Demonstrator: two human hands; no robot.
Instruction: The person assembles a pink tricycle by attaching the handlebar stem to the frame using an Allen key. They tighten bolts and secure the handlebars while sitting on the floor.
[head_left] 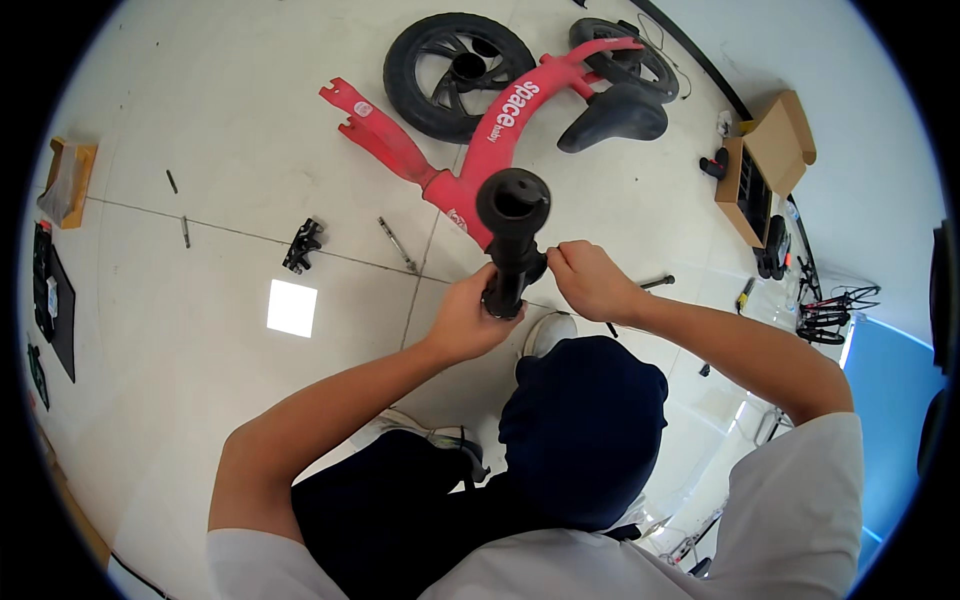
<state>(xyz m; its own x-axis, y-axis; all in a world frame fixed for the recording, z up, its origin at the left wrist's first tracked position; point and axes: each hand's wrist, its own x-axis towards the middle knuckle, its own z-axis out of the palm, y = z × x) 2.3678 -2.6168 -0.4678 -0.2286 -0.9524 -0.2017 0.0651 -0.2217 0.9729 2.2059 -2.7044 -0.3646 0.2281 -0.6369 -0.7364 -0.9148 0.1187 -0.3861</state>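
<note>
I hold a black tubular bike part (513, 225) upright in front of me, its round open top facing the camera. My left hand (470, 318) grips its lower end. My right hand (585, 280) pinches its side near the middle clamp. Just behind it lies a red balance-bike frame (470, 150) on the white floor, with a black wheel (458, 75) and a black saddle (615, 118) attached. My dark trousers and a white shoe (548, 330) show below the hands.
Loose on the floor are a small black bracket (303, 245), a thin metal rod (397, 243), a bolt (657, 283) and small screws. An open cardboard box (765, 165) stands at the right, another carton (68, 180) at the left. A bright light patch (292, 307) reflects on the tiles.
</note>
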